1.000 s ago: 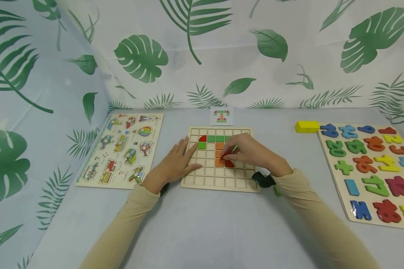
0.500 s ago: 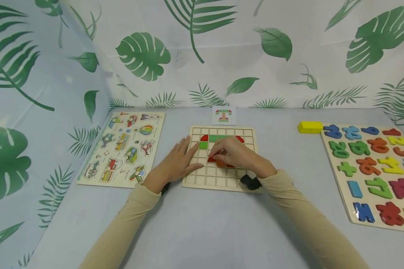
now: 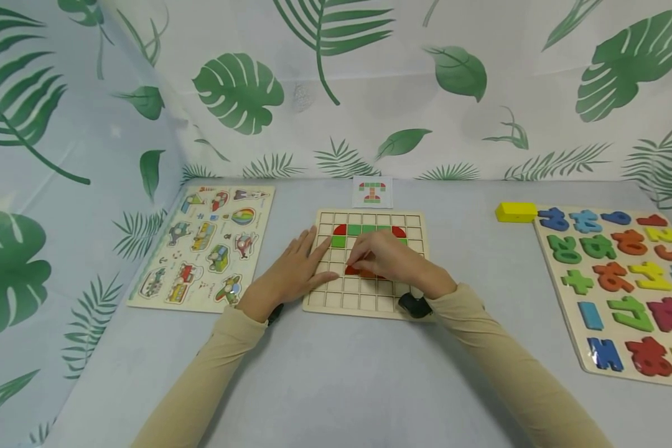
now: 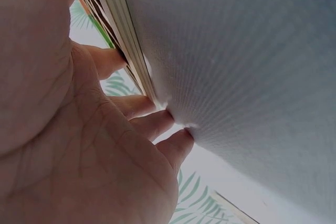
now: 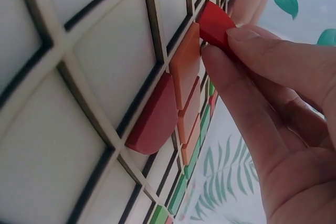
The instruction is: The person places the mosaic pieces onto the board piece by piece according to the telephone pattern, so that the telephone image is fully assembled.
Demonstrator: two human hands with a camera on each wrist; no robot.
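My right hand pinches a red quarter-circle tile between thumb and fingers, right at a cell of the wooden grid board. Beside that tile runs a column of orange square tiles. Another red quarter-circle tile sits on the column's other side. Higher on the board is a row of green tiles with a red tile at its left end and another red tile at its right. My left hand lies spread, fingers straight, along the board's left edge.
Behind the board stands a small pattern card with a T-shaped picture. To the left lies a vehicle picture puzzle. On the right are a yellow block and a number puzzle board.
My right hand has moved left across the board with the red tile, to the left side of the orange column. My left hand stays at the board's edge.
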